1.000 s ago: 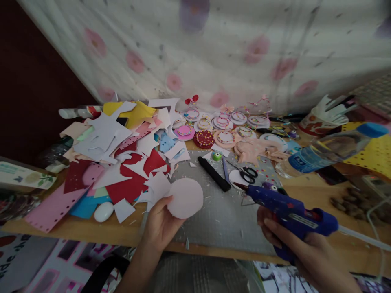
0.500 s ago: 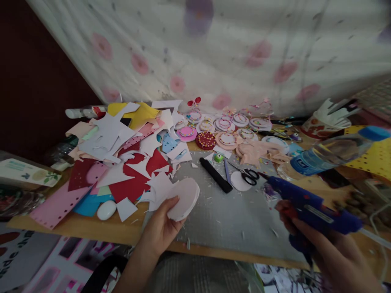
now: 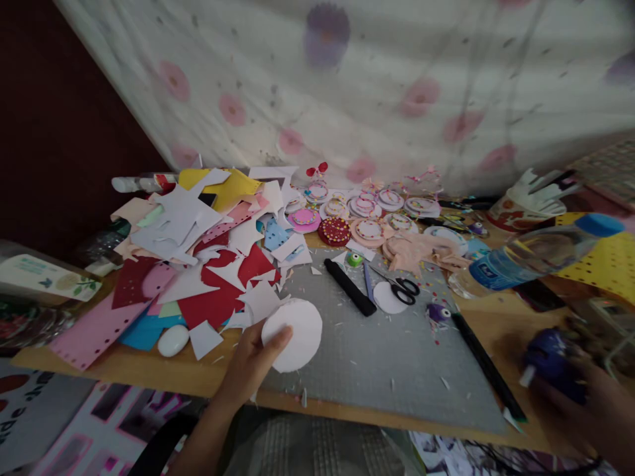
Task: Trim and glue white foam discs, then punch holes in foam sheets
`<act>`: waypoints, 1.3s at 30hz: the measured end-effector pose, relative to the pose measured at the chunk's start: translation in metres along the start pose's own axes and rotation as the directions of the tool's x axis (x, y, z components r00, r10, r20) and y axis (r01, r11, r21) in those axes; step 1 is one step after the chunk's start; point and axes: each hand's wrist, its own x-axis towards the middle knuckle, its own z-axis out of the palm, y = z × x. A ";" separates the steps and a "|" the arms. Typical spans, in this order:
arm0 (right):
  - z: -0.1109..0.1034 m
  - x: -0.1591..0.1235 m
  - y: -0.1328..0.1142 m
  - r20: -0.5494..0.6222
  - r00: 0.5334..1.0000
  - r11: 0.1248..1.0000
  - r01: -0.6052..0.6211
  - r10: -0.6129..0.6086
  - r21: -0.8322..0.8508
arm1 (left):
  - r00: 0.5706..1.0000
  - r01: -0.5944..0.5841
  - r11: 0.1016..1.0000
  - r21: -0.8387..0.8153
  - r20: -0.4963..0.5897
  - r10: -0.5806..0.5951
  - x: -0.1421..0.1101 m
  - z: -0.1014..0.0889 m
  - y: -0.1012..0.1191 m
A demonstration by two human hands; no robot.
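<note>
— What is the left hand (image 3: pixel 258 360) gripping?
— A white round disc with a rough-cut edge (image 3: pixel 301 330). The thumb lies across its top face, and the other fingers are behind it.
— And the right hand (image 3: pixel 602 406)?
— It is blurred, at a dark blue-purple plastic glue gun (image 3: pixel 550 363). I cannot tell whether the fingers are closed on the handle or loose.
— Where is that gun?
— Low over the wooden table (image 3: pixel 501 324), well apart from the left hand.
— What lies between the hands?
— A grey cutting mat (image 3: pixel 362 377), with a long thin black stick (image 3: pixel 489 367) near its edge on the right hand's side.
— And beyond the disc?
— A thick black cylindrical case (image 3: pixel 350 285), then black-handled metal scissors (image 3: pixel 407 291) partly over a second white disc (image 3: pixel 387 299).
— Anything on the outer side of the left hand?
— A glossy white egg-shaped object (image 3: pixel 173 340), near torn-looking red sheet scraps (image 3: pixel 211 307).
— Beyond the right hand?
— A clear plastic bottle with a blue cap (image 3: pixel 540 258), tilted in view.
</note>
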 end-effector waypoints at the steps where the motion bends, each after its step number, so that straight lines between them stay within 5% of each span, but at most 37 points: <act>1: 0.000 0.001 0.001 0.057 0.997 0.999 -0.045 0.046 -0.014 | 0.999 -0.034 0.998 0.054 0.008 0.033 -0.001 0.000 0.004; 5: 0.002 0.000 0.004 0.117 0.993 1.000 -0.003 0.005 -0.022 | 0.992 -0.123 0.986 0.116 0.010 0.123 -0.004 0.000 0.011; 12: 0.003 -0.004 0.015 0.176 0.982 0.996 0.063 -0.072 0.061 | 0.994 -0.109 0.987 0.120 0.030 0.106 -0.004 -0.004 0.003; 20: -0.005 -0.007 -0.012 0.059 0.990 0.991 0.131 -0.132 0.025 | 0.995 -0.098 0.982 0.161 0.051 0.091 -0.004 -0.009 0.002; 27: -0.008 0.020 0.006 0.199 0.958 0.978 0.210 -0.207 0.006 | 0.997 -0.074 0.989 0.131 0.035 0.070 -0.005 -0.008 0.001; 34: -0.001 0.011 -0.013 0.263 0.935 0.968 0.252 -0.236 -0.025 | 0.999 -0.035 0.992 0.120 0.017 0.033 -0.005 -0.007 -0.002; 39: 0.001 0.016 0.000 0.261 0.926 0.951 0.300 -0.271 -0.076 | 0.999 -0.043 0.986 0.161 0.038 0.037 -0.004 -0.007 0.001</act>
